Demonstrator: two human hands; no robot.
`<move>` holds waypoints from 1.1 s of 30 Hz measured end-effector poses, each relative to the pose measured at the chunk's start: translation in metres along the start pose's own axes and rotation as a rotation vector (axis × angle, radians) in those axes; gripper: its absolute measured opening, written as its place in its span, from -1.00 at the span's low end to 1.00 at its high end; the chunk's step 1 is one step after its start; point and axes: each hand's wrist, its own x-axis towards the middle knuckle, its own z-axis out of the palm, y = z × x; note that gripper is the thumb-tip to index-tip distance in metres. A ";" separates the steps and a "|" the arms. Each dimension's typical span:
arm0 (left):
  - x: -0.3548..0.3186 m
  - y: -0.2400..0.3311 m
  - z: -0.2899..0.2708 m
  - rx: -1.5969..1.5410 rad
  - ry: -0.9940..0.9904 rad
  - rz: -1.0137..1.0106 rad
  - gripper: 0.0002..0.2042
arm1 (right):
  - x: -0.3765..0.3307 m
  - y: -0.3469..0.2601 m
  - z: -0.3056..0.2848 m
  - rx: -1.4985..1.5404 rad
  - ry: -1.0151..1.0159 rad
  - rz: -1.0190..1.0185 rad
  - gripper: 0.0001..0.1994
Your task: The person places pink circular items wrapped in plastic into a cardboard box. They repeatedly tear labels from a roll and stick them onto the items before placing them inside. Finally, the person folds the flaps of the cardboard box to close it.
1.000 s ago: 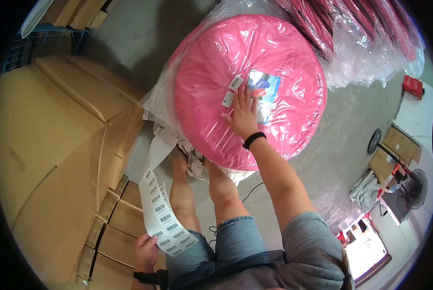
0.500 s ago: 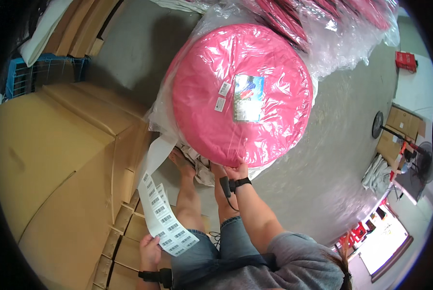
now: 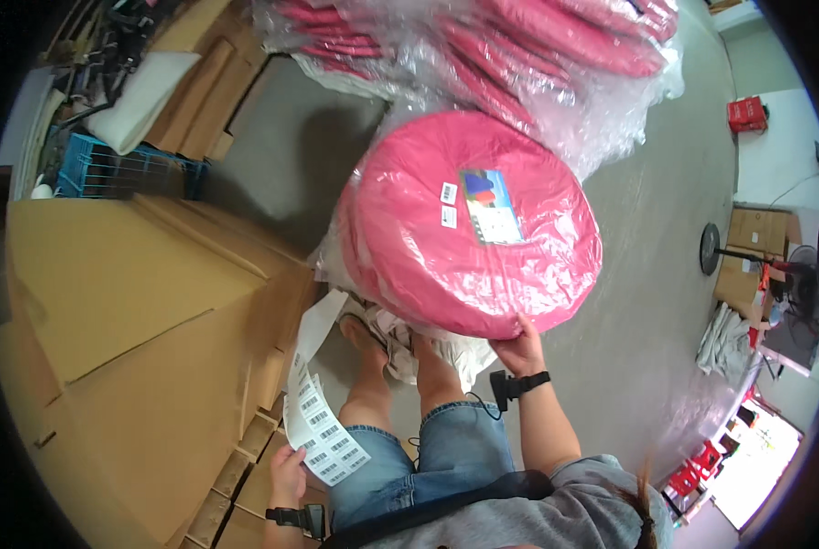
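A round pink cushion (image 3: 428,256) wrapped in clear plastic stands tilted before my legs, with two small white stickers and a coloured card on its face. My right hand (image 3: 519,346) grips its lower edge, a black band on the wrist. My left hand (image 3: 288,474) is low at my side and holds a long white sheet of barcode labels (image 3: 323,435) that hangs up toward the cushion.
Large flat cardboard boxes (image 3: 144,320) fill the left. A blue crate (image 3: 107,169) sits behind them. More pink cushions in plastic (image 3: 519,55) are piled at the back. A standing fan (image 3: 711,249), small boxes and a red case (image 3: 748,114) lie at the right on grey floor.
My right hand left the cushion's face, where it was by the stickers, and came down to grip the lower edge. The cushion now sits further right and tilted. The label sheet stayed put.
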 end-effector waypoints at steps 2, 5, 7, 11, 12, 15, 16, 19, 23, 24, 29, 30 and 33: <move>-0.007 0.001 -0.005 0.035 -0.045 0.013 -0.83 | -0.009 -0.032 0.029 -0.031 0.032 -0.222 -0.61; -0.025 0.005 0.002 0.075 -0.081 0.093 -0.84 | -0.006 -0.078 0.048 0.111 -0.142 -0.282 -0.65; -0.049 0.013 0.014 0.108 -0.043 0.156 -0.86 | 0.005 -0.104 0.048 0.088 -0.188 -0.264 -0.68; -0.055 0.004 0.017 0.204 0.071 0.287 -0.88 | 0.047 -0.174 0.055 -0.068 -0.280 -0.317 -0.71; -0.058 0.003 0.014 0.152 0.084 0.312 -0.88 | 0.050 -0.191 0.065 -0.090 -0.314 -0.297 -0.72; -0.071 -0.026 -0.007 0.153 0.160 0.512 -0.90 | 0.027 -0.216 0.100 -0.238 -0.385 -0.327 -0.74; -0.078 -0.027 -0.012 0.240 0.210 0.541 -0.91 | 0.020 -0.230 0.101 -0.303 -0.412 -0.388 -0.74; -0.097 -0.029 -0.033 0.537 0.328 0.656 -0.88 | -0.017 -0.243 0.120 -0.473 -0.432 -0.673 -0.76; -0.124 -0.034 -0.050 0.740 0.395 0.666 -0.84 | -0.078 -0.250 0.147 -0.429 -0.515 -0.567 -0.77; -0.131 -0.033 -0.058 0.771 0.394 0.656 -0.84 | -0.081 -0.254 0.143 -0.477 -0.507 -0.637 -0.68; -0.140 -0.038 -0.111 0.862 0.461 0.610 -0.81 | -0.201 -0.180 0.209 -0.609 -0.385 -0.898 -0.93; -0.143 -0.035 -0.123 0.877 0.462 0.601 -0.82 | -0.216 -0.180 0.216 -0.660 -0.370 -0.890 -0.94; -0.139 -0.023 -0.147 0.919 0.438 0.618 -0.83 | -0.283 -0.146 0.240 -0.710 -0.556 -1.120 -0.88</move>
